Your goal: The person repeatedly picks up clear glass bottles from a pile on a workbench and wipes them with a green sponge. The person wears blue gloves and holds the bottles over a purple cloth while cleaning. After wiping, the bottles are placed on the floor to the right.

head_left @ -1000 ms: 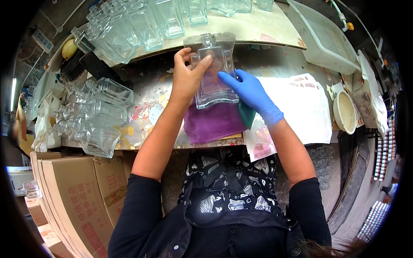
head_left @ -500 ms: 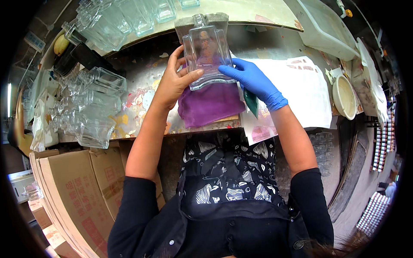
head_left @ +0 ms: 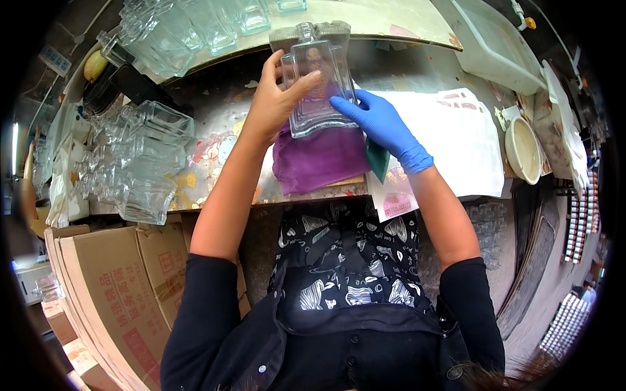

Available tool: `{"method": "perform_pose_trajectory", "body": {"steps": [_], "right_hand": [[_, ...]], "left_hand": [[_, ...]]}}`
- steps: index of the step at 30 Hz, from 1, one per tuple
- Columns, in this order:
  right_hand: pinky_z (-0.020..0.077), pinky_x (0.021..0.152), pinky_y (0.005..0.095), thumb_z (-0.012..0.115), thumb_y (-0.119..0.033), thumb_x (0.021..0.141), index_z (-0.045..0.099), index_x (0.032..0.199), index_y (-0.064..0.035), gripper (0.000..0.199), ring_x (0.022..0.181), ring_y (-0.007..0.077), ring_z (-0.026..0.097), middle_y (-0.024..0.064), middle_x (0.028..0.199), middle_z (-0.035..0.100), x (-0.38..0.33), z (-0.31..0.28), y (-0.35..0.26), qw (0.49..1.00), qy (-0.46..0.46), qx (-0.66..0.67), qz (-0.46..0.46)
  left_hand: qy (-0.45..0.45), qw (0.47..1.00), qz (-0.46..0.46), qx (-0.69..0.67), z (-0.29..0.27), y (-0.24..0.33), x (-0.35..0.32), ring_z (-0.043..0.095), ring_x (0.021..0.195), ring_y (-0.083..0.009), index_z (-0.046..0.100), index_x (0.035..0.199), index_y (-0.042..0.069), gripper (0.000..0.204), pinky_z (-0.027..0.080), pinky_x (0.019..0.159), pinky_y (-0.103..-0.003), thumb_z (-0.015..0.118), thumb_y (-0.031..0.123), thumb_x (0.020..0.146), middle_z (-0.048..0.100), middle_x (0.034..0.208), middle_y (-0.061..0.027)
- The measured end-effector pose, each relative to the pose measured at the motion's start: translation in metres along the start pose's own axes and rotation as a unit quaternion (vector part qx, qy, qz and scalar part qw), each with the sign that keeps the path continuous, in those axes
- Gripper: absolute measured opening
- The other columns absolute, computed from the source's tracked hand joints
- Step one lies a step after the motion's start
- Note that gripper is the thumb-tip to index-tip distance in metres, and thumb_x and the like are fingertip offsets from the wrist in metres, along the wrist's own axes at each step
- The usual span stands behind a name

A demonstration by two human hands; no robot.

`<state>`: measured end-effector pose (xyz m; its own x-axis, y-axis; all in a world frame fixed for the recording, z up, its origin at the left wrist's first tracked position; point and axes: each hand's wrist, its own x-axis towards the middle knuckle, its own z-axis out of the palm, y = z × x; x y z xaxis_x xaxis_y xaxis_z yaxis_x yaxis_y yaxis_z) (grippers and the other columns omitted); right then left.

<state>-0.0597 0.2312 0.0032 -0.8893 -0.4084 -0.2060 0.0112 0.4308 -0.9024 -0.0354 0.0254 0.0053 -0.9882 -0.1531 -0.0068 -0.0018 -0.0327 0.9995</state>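
Note:
A clear glass bottle (head_left: 305, 120) with stepped sides and a narrow neck leans back above a folded purple cloth (head_left: 319, 161), its neck pointing away from me. My bare left hand (head_left: 282, 96) grips its left side, thumb across the front and fingers partly hidden. At the lower right side, my blue-gloved right hand (head_left: 383, 125) holds the bottle, thumb on its front. A reddish-gold design shows on or through the glass. From beneath the gloved palm sticks a dark green flat piece (head_left: 377, 159); how it is held is hidden. Behind the bottle stands a grey block-like support (head_left: 282, 43).
Clear bottles (head_left: 140, 163) lie grouped on the left, and more bottles (head_left: 195, 29) stand on the raised shelf (head_left: 365, 16). White sheets (head_left: 450, 143) with printed decals cover the right side. Further right are an oval bowl (head_left: 523, 150) and plastic tub (head_left: 499, 49). Cartons (head_left: 107, 300) stand lower left.
My left hand has slid up the bottle's left side, its thumb now higher on the front. The gloved hand keeps nearly the same place at the lower right.

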Motion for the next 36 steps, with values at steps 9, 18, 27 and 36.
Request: {"method": "perform_pose_trajectory", "body": {"steps": [9,18,27,36], "right_hand": [[0.0482,0.081,0.0295,0.059,-0.064,0.082,0.066,0.111,-0.0019,0.069,0.088,0.0177,0.063,0.0111,0.093,0.068,0.007,0.001,0.006,1.0,0.007,-0.007,-0.011],[0.0441,0.07,0.0256,0.053,-0.061,0.088,0.066,0.112,-0.0006,0.066,0.072,0.0117,0.05,0.0051,0.084,0.062,0.003,-0.001,0.017,0.996,0.003,0.084,-0.015],[0.0472,0.087,0.0321,0.06,-0.059,0.085,0.065,0.113,-0.0004,0.065,0.095,0.0213,0.064,0.0142,0.1,0.069,-0.002,-0.001,0.01,1.0,0.011,0.014,-0.019],[0.0483,0.079,0.0285,0.061,-0.056,0.086,0.068,0.109,-0.0023,0.058,0.083,0.0151,0.063,0.0103,0.09,0.068,-0.006,0.005,0.004,0.999,0.029,0.029,-0.025]], "left_hand": [[0.019,1.0,0.009,0.0,-0.001,-0.005,0.01,0.053,0.111,-0.0251,0.024,0.141,-0.003,0.088,0.048,0.089,-0.035,0.076,0.036,0.081,0.047,0.127,-0.0221],[-0.09,0.995,-0.027,0.029,-0.017,-0.002,-0.028,0.05,0.121,-0.03,0.019,0.147,0.001,0.093,0.044,0.096,-0.039,0.077,0.028,0.079,0.044,0.134,-0.0223],[-0.094,0.994,-0.047,-0.01,-0.019,-0.005,-0.025,0.05,0.122,-0.0312,0.017,0.148,0.001,0.097,0.045,0.097,-0.039,0.079,0.022,0.076,0.043,0.135,-0.0228],[-0.035,0.997,-0.022,-0.071,-0.011,-0.01,-0.003,0.05,0.118,-0.0276,0.021,0.145,-0.001,0.093,0.045,0.094,-0.035,0.079,0.028,0.078,0.046,0.129,-0.0217]]}}
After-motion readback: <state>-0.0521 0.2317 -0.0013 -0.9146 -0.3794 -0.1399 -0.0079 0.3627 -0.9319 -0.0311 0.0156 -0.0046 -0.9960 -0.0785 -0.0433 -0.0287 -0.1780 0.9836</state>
